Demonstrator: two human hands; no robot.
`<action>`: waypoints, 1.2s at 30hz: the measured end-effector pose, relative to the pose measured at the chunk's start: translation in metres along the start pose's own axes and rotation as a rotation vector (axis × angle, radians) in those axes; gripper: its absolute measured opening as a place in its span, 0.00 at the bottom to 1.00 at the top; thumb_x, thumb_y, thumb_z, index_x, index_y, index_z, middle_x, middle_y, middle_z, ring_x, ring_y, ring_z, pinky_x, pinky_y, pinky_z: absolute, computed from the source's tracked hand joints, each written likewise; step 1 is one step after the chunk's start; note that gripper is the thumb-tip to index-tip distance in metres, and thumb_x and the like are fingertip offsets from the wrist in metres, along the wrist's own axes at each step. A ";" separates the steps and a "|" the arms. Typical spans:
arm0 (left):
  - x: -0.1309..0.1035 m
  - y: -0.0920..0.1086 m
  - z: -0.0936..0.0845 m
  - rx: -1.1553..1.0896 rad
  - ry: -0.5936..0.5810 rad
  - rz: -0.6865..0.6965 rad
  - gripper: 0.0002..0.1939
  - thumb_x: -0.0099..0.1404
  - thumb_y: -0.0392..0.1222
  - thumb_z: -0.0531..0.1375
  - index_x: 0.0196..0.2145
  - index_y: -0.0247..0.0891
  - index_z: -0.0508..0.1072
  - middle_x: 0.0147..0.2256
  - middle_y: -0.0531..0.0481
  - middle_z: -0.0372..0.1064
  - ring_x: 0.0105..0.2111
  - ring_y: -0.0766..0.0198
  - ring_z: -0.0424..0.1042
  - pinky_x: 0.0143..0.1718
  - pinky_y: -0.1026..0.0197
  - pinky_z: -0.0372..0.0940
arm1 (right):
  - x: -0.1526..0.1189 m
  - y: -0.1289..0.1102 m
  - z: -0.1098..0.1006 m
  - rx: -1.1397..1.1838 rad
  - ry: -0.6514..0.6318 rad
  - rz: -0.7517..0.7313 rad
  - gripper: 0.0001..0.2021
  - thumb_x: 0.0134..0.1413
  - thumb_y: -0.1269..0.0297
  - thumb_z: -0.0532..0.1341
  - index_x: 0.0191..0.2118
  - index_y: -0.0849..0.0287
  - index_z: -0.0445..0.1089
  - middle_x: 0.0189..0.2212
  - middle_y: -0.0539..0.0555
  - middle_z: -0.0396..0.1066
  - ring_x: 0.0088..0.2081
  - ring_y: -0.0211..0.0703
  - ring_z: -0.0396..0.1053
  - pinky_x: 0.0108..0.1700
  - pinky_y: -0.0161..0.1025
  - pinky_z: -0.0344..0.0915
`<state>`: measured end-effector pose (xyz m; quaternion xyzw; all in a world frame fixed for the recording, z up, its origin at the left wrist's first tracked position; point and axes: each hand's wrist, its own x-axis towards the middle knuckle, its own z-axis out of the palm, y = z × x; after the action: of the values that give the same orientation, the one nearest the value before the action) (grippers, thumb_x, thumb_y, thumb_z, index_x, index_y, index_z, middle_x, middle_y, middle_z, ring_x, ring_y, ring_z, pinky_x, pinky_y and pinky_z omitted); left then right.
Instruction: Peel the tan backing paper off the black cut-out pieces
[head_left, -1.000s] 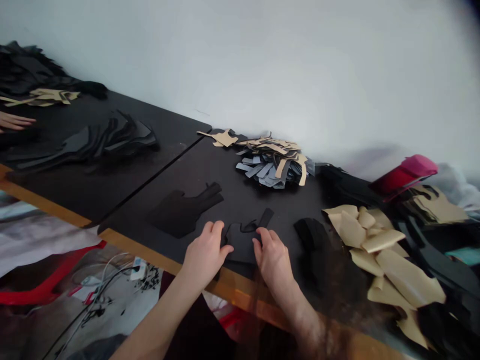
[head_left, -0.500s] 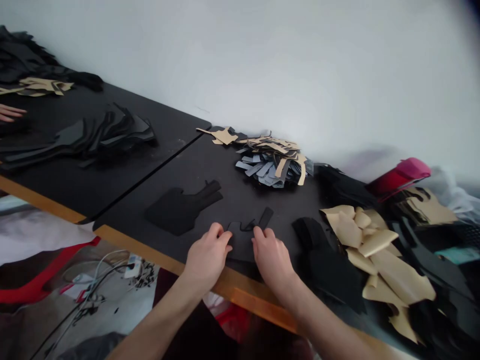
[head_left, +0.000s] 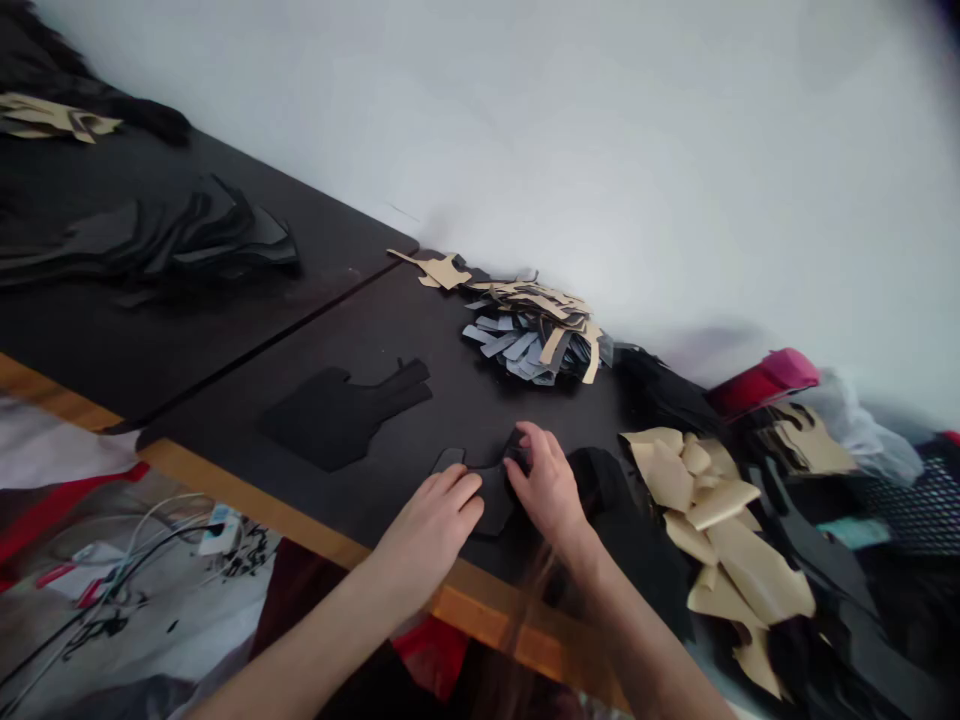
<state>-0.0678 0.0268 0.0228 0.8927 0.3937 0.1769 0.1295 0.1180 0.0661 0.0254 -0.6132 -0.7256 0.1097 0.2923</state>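
Under both my hands lies a small dark cut piece (head_left: 495, 505) of flat sheet material with a notched outline, near the table's front edge. My left hand (head_left: 439, 525) rests palm down on its left part, fingers lying on it and the thumb hidden. My right hand (head_left: 549, 482) is closed on the piece's narrow upper right arm, pinching it between thumb and fingers. To the left, apart from my hands, a larger black cut piece (head_left: 330, 415) with two strip-like arms lies flat on the black table (head_left: 360, 335).
Behind are a heap of grey and tan strips (head_left: 529, 335) and a tan scrap (head_left: 446, 271). At right lie crumpled tan sheets (head_left: 720, 520), dark pieces (head_left: 630, 530) and a pink object (head_left: 765, 383). Dark pieces (head_left: 165, 235) pile up on the left table. Cables (head_left: 135, 545) lie below.
My right hand has moved up and right along the piece and now pinches its arm. My left hand has gone from fingertips at its edge to lying on it. The view has shifted.
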 end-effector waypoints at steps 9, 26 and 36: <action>0.010 0.013 0.011 0.032 0.024 -0.145 0.05 0.63 0.33 0.56 0.36 0.37 0.71 0.43 0.47 0.68 0.51 0.49 0.61 0.47 0.48 0.61 | 0.020 0.022 -0.004 0.134 -0.053 0.030 0.07 0.53 0.69 0.57 0.36 0.56 0.72 0.34 0.52 0.73 0.37 0.43 0.71 0.41 0.38 0.66; 0.008 0.018 0.028 0.171 0.083 -0.134 0.16 0.61 0.35 0.56 0.47 0.47 0.72 0.55 0.57 0.65 0.51 0.45 0.58 0.47 0.47 0.58 | 0.034 0.020 -0.002 0.048 -0.092 0.131 0.08 0.46 0.72 0.60 0.35 0.57 0.69 0.29 0.50 0.70 0.32 0.42 0.67 0.37 0.38 0.63; 0.010 0.018 0.027 0.152 0.081 -0.149 0.17 0.60 0.35 0.57 0.46 0.47 0.72 0.55 0.55 0.65 0.52 0.45 0.59 0.48 0.47 0.57 | 0.042 0.031 -0.001 0.034 -0.103 0.195 0.09 0.41 0.71 0.66 0.32 0.58 0.69 0.32 0.51 0.64 0.24 0.36 0.63 0.33 0.37 0.64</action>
<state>-0.0379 0.0199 0.0072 0.8603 0.4762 0.1722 0.0585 0.1411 0.1132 0.0228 -0.6695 -0.6744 0.1814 0.2529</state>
